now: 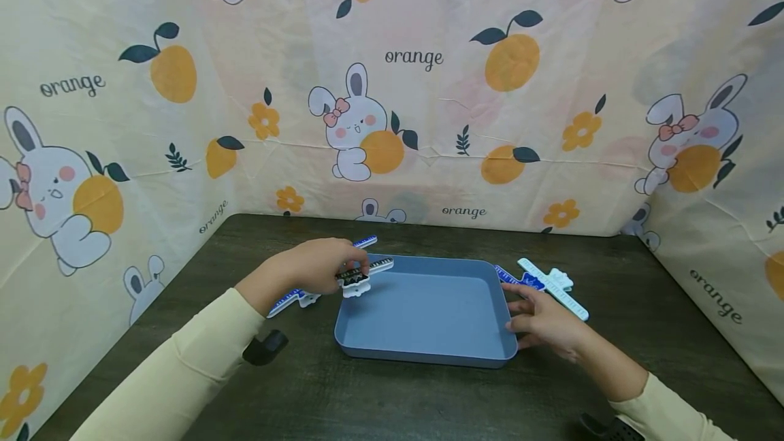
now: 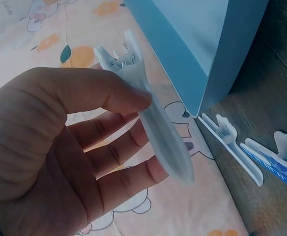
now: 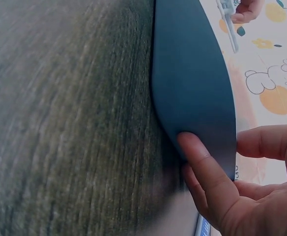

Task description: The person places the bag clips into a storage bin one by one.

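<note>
My left hand [image 1: 324, 267] pinches a black-and-white bag clip [image 1: 382, 265] above the left rim of a blue rectangular tray [image 1: 429, 312]. Seen from the left wrist, the clip [image 2: 165, 135] shows its pale side and a small metal spring, thumb on one face and fingers behind it. The tray holds nothing. At its right wall my right hand [image 1: 545, 322] rests its fingers on the outside and the rim; the right wrist view shows fingertips [image 3: 192, 142] against the wall near a corner.
Blue-and-white clips [image 1: 284, 301] lie left of the tray, partly hidden by my left hand. To the right, a blue clip [image 1: 520, 279] and a pale aqua clip [image 1: 559, 289] lie crossed. Printed cloth [image 1: 441, 121] stands behind the dark table [image 1: 416, 400].
</note>
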{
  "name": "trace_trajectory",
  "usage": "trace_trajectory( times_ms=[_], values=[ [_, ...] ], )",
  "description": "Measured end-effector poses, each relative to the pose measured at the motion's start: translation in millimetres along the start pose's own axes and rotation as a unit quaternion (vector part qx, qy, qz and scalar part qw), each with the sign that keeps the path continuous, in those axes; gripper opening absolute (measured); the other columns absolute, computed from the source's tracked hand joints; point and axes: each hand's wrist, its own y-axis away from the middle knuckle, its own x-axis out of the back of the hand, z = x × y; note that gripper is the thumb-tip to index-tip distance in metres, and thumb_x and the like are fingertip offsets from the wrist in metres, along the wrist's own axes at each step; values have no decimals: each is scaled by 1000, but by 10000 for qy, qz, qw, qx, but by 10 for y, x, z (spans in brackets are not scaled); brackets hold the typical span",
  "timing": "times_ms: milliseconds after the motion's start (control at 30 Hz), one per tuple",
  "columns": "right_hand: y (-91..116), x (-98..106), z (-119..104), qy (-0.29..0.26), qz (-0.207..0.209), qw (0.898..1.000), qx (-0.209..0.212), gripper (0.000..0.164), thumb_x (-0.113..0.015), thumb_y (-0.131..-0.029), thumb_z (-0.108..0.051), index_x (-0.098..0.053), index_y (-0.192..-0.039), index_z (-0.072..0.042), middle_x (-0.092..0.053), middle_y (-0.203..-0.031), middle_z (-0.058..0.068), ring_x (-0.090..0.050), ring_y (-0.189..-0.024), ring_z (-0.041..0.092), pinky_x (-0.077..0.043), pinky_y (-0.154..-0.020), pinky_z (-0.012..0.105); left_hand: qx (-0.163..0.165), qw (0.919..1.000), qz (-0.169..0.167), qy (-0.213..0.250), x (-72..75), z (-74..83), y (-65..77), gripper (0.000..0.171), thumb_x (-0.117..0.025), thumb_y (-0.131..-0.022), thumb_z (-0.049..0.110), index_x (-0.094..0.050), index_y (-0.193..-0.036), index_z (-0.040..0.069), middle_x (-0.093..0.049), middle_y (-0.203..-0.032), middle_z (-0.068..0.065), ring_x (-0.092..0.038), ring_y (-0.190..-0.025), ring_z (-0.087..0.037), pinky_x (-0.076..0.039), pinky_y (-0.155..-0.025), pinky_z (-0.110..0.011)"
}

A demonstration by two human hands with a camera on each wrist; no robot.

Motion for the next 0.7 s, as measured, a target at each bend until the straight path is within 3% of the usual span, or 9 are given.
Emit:
trace_trajectory(
  times_ms=[300,700],
  values=[
    [-14,-14,-6,-59,-23,10000,18,82,-57,-88,6,-4,-151,9,-40,-135,43,-63,-103,38,-55,-75,52,-288,9996,-63,-38,-12,68,-101,55,-60,-71,-17,-67,-105,26,-62,-106,1,-59,-99,-22,-47,-71,-37],
    [-5,-23,-16,-22,-39,10000,13,82,-57,-89,5,-4,-151,9,-41,-134,42,-63,-104,38,-55,-75,52,-529,9981,-80,-317,-18,188,-229,52,-63,-76,-11,-67,-109,28,-64,-106,5,-58,-99,-16,-48,-74,-34]
  ],
)
